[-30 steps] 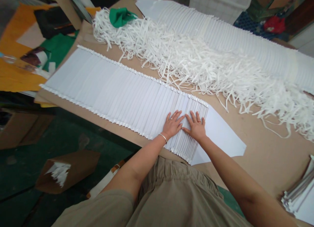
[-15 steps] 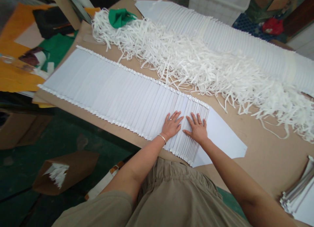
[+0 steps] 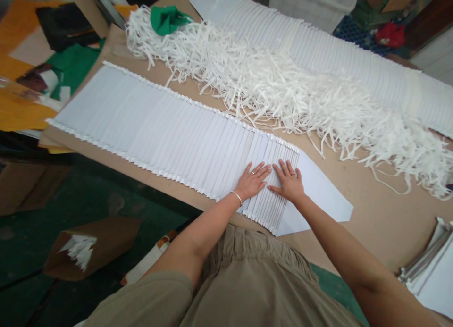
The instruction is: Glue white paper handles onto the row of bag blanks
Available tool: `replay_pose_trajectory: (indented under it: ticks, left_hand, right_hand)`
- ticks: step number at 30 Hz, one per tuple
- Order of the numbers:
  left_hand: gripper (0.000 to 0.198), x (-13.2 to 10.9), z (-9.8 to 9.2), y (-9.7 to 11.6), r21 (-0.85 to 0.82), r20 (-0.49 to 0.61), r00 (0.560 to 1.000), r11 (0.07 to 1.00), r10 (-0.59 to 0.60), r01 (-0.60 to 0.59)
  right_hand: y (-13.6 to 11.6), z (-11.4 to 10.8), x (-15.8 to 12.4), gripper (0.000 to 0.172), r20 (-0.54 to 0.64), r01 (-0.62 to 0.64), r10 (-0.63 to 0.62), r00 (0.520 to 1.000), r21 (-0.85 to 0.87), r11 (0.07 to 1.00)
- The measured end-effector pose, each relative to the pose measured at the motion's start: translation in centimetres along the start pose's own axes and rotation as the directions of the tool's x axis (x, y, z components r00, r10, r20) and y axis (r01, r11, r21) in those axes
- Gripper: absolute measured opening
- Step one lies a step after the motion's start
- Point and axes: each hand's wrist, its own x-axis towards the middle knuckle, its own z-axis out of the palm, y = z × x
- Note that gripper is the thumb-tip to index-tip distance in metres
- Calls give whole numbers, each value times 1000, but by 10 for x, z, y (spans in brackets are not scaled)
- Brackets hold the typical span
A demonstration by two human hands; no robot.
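A long row of overlapping white sheets (image 3: 159,124) lies fanned across the table, with folded white edging along both long sides. My left hand (image 3: 253,180) rests flat on the row near its right end, fingers spread. Close beside it, my right hand (image 3: 288,180) lies on the narrowly spaced sheets, its fingers also apart. The full face of the last sheet (image 3: 318,195) shows to the right, tapering to a blunt end. Neither hand grasps anything.
Behind the row runs a long heap of white strips (image 3: 283,91) with a green cloth (image 3: 168,20) on it. Another fanned row (image 3: 318,48) lies beyond. More sheets (image 3: 432,265) sit at the right table edge. A cardboard box (image 3: 92,247) stands on the floor.
My left hand has slid slightly right, closer to my right hand, which stays on the sheets. The whole view has shifted a little.
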Motion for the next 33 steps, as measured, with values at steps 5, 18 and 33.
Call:
replay_pose_trajectory:
  ticks: [5, 18, 33]
  left_hand:
    - [59, 0, 3, -4, -8, 3, 1000, 1000, -7, 7]
    - [63, 0, 4, -4, -15, -7, 1000, 1000, -5, 5]
    - [61, 2, 4, -2, -10, 21, 1000, 1000, -5, 6]
  right_hand:
    - [1, 1, -3, 94, -7, -2, 2, 1000, -4, 1000]
    - [-3, 0, -3, 98, 45, -42, 41, 998, 16, 999]
    - [11, -1, -7, 104, 68, -18, 15, 998, 41, 999]
